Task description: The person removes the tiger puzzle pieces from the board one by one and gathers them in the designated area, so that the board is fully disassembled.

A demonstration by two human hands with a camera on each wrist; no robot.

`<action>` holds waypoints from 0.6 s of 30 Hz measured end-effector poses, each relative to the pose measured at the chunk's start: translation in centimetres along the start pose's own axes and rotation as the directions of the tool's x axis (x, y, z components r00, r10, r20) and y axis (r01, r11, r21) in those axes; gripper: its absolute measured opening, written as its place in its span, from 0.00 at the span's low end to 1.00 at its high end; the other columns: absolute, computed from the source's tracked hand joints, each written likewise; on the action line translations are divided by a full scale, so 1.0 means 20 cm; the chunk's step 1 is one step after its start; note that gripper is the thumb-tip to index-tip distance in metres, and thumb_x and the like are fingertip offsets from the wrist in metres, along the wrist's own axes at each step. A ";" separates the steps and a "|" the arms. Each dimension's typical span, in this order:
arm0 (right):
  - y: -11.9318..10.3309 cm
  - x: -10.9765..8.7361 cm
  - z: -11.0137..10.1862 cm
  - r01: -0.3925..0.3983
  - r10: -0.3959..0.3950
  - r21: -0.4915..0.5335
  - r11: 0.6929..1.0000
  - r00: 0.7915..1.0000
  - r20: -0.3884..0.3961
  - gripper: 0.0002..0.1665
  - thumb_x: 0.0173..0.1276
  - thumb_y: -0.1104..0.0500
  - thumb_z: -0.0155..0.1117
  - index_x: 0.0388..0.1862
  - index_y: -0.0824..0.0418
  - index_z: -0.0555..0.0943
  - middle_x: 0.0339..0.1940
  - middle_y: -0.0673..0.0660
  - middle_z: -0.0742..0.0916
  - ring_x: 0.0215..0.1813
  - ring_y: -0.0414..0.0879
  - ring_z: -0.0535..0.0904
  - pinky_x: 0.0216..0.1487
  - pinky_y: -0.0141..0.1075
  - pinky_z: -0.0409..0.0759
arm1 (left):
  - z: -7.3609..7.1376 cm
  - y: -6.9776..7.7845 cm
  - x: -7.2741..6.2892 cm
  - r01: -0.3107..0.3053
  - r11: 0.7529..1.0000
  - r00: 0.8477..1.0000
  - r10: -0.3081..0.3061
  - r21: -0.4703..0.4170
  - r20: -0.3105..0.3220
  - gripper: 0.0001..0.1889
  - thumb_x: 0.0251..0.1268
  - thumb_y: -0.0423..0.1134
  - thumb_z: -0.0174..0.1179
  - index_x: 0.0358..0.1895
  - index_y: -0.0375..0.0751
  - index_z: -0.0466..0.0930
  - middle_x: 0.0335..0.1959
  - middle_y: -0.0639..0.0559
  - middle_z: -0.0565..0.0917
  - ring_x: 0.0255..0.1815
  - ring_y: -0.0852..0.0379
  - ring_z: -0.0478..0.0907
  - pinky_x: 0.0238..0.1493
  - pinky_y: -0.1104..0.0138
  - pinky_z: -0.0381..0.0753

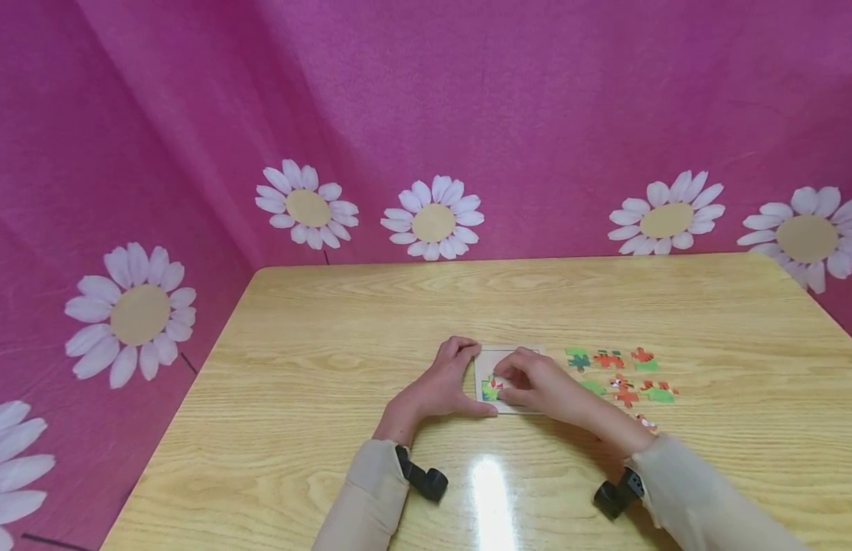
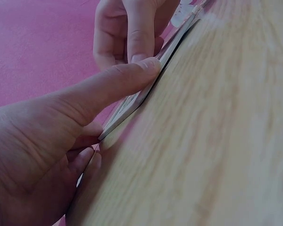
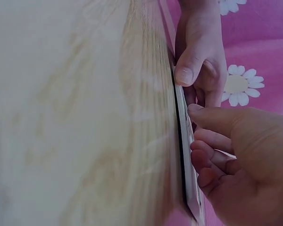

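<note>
A small white-framed puzzle tray [image 1: 488, 358] lies flat on the table, with green-and-red jigsaw pieces [image 1: 491, 389] at its lower left. My left hand [image 1: 442, 383] holds the tray from its left side, thumb [image 2: 132, 77] along the near edge and fingers at the far corner. Over the tray is my right hand [image 1: 543, 383], its thumb and curled fingers pinching at a jigsaw piece by the pieces inside. That hand covers the tray's right part. In the right wrist view its fingertips [image 3: 203, 160] are right at the tray's rim.
Loose jigsaw pieces [image 1: 624, 390] in orange, green and white lie in rough rows right of the tray, some below my right forearm. The wooden table [image 1: 315, 329] ends at a pink curtain [image 1: 536, 115] with daisies, behind and on the left.
</note>
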State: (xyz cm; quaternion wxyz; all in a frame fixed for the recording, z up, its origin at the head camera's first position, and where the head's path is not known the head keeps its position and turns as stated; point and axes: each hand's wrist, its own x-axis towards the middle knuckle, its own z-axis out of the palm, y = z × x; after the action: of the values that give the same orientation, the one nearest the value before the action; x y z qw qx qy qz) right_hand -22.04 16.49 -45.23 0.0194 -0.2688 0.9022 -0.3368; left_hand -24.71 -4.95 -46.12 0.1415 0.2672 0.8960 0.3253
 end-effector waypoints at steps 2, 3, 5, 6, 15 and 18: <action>0.00 0.01 0.00 0.007 -0.007 -0.001 1.000 1.000 0.009 0.14 0.62 0.61 0.70 0.46 0.63 0.81 0.38 0.53 0.82 0.39 0.39 0.72 0.41 0.29 0.72 | 0.00 0.00 0.00 -0.001 1.000 1.000 0.001 -0.003 0.002 0.55 0.45 0.57 0.75 0.76 0.41 0.56 0.73 0.51 0.56 0.74 0.55 0.55 0.74 0.59 0.64; 0.00 0.02 0.00 0.009 -0.009 -0.003 1.000 1.000 0.014 0.15 0.62 0.60 0.70 0.46 0.63 0.81 0.38 0.53 0.81 0.39 0.39 0.72 0.40 0.29 0.72 | 0.00 0.00 0.00 -0.003 1.000 1.000 0.003 -0.003 0.002 0.55 0.45 0.57 0.75 0.76 0.41 0.56 0.73 0.51 0.56 0.74 0.55 0.55 0.74 0.59 0.64; -0.01 0.03 0.01 0.007 -0.007 -0.003 1.000 1.000 0.026 0.14 0.62 0.60 0.70 0.46 0.63 0.81 0.37 0.53 0.80 0.38 0.38 0.71 0.39 0.28 0.71 | 0.00 0.00 0.00 -0.005 1.000 1.000 0.005 -0.007 0.003 0.54 0.46 0.57 0.75 0.76 0.41 0.57 0.73 0.50 0.56 0.74 0.55 0.55 0.74 0.59 0.65; -0.01 0.03 0.01 0.005 -0.005 -0.001 1.000 0.999 0.032 0.14 0.62 0.60 0.70 0.46 0.63 0.81 0.36 0.52 0.80 0.37 0.38 0.71 0.39 0.28 0.71 | 0.00 0.00 0.00 -0.006 1.000 1.000 0.006 -0.009 0.004 0.54 0.46 0.56 0.75 0.76 0.41 0.56 0.73 0.50 0.56 0.74 0.55 0.55 0.74 0.59 0.65; -0.01 0.05 0.02 -0.026 0.021 0.059 0.998 0.997 0.079 0.12 0.62 0.65 0.68 0.43 0.66 0.78 0.35 0.55 0.78 0.37 0.39 0.70 0.39 0.27 0.70 | 0.00 0.00 0.00 -0.005 1.000 1.000 0.005 -0.025 0.001 0.54 0.45 0.55 0.76 0.76 0.40 0.56 0.73 0.50 0.56 0.74 0.55 0.54 0.74 0.59 0.64; -0.01 0.06 0.01 -0.052 0.042 0.100 0.994 0.995 0.095 0.12 0.62 0.66 0.67 0.43 0.67 0.76 0.35 0.56 0.77 0.38 0.40 0.70 0.39 0.27 0.70 | 0.00 0.00 0.00 -0.005 1.000 1.000 0.005 -0.025 0.000 0.54 0.45 0.54 0.76 0.76 0.40 0.57 0.73 0.50 0.56 0.74 0.55 0.54 0.75 0.60 0.64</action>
State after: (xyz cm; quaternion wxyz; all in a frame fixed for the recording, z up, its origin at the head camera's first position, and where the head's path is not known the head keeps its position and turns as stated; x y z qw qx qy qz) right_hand -22.89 15.63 -45.17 0.0830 -0.2614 0.8879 -0.3694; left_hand -24.64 -4.94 -46.08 0.1442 0.2676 0.8912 0.3367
